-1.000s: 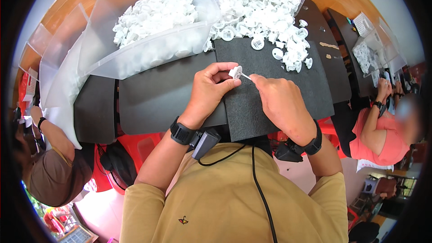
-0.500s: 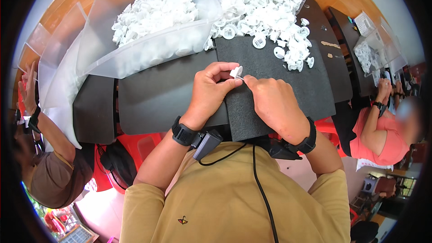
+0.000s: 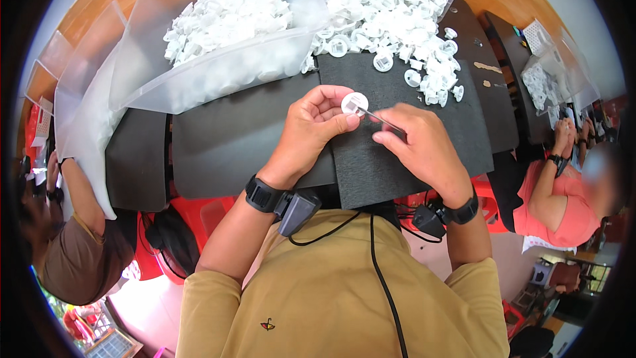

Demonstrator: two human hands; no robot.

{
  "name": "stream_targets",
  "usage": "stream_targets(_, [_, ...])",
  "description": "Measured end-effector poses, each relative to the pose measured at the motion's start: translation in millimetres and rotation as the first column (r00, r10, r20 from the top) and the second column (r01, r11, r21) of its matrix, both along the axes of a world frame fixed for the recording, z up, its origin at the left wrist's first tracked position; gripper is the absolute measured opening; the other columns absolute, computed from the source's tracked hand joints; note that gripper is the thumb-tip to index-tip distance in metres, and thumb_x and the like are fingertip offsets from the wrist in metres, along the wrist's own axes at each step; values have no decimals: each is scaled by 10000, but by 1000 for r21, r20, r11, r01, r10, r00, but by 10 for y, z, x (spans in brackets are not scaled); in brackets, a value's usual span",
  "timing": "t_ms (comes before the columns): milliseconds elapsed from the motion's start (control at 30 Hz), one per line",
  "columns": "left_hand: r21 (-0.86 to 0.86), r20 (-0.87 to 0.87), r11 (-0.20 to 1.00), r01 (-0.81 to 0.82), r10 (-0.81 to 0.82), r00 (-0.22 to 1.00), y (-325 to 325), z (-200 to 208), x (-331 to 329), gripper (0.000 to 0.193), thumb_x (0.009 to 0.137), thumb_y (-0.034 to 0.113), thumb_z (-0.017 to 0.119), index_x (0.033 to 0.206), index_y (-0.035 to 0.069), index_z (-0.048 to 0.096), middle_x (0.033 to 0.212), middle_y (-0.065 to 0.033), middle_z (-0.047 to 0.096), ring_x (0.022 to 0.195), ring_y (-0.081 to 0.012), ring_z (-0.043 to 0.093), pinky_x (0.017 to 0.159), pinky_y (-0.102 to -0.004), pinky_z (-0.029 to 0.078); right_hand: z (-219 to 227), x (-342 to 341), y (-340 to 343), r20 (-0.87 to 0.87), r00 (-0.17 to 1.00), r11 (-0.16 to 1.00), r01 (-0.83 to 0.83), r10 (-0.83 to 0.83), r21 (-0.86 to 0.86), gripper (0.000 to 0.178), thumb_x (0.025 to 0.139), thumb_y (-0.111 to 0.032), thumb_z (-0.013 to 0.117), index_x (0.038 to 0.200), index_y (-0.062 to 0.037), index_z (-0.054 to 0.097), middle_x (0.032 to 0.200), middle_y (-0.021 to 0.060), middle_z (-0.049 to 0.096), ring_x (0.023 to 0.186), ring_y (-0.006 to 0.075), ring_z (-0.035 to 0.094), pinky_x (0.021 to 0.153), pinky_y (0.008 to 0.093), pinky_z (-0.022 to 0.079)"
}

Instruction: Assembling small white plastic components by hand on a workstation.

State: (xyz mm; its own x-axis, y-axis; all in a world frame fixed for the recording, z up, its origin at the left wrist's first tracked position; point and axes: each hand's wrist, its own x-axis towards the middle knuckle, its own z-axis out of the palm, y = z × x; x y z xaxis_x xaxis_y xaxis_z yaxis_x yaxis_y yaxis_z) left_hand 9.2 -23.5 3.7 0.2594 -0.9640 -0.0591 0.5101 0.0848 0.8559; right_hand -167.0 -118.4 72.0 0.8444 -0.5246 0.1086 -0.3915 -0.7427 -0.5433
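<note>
My left hand (image 3: 306,126) pinches a small white round plastic part (image 3: 354,99) by its edge, between thumb and fingers. Its disc face, with a square shape in the middle, is turned up toward me. In my right hand (image 3: 427,144) is a thin metal tool (image 3: 385,120) like a narrow blade or pick, its tip touching or very near the part's lower right edge. The handle end is hidden in the fingers. Both hands are above a dark grey mat (image 3: 368,176).
A heap of similar white parts (image 3: 384,6) spreads over the mat's far side. To its left stands a translucent bin (image 3: 199,83) full of white pieces. Black cables (image 3: 379,265) hang over my shirt. Co-workers sit to the left and at the right (image 3: 553,192).
The white part has turned so its disc face shows. My right hand has drawn back to the right and opened its grip somewhat, leaving more of the tool in sight.
</note>
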Motion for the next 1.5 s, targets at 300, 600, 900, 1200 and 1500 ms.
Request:
stream_targets(300, [-10, 40, 998, 58, -58, 998, 11, 38, -6, 380, 811, -30, 711, 1152, 8, 548, 1085, -82, 638, 986, -128, 629, 877, -265, 524, 14, 91, -50, 199, 960, 886, 89, -199, 456, 230, 848, -98, 668, 1062, -15, 678, 811, 44, 666, 713, 79, 583, 614, 255, 460])
stream_targets(600, [-52, -42, 995, 83, -85, 995, 31, 31, 9, 328, 849, 4, 684, 1149, 9, 550, 1103, -85, 632, 1007, -128, 621, 877, -264, 523, -129, 183, -33, 221, 945, 768, 47, -242, 638, 157, 891, -97, 641, 1012, 2, 648, 825, 30, 667, 570, 12, 503, 441, 170, 360])
stream_targets(900, [-80, -66, 995, 61, -67, 996, 29, 12, -1, 301, 906, 28, 619, 1201, 7, 560, 1147, -75, 617, 1049, -127, 594, 935, -284, 502, -343, 267, 80, 335, 867, 596, -57, -367, 801, 139, 932, -94, 583, 1043, -10, 577, 827, 46, 653, 500, 4, 432, 430, 166, 330])
stream_targets(1200, [-2, -119, 999, 45, -45, 992, 30, -48, 33, 277, 933, 57, 595, 1208, 17, 587, 1116, -65, 629, 1004, -106, 613, 897, -249, 529, 3, 31, 232, 208, 965, 982, 132, -159, 136, 218, 921, -35, 508, 1119, 3, 592, 893, 148, 638, 756, 273, 632, 685, 349, 494])
stream_targets(1500, [44, -9, 998, 36, -36, 999, 26, -29, 7, 298, 891, 32, 652, 1181, -2, 593, 1062, -60, 645, 953, -103, 623, 863, -242, 531, -90, 62, 233, 249, 948, 968, 150, -199, 201, 248, 875, -28, 587, 1122, -18, 612, 801, 116, 634, 683, 211, 628, 610, 302, 476])
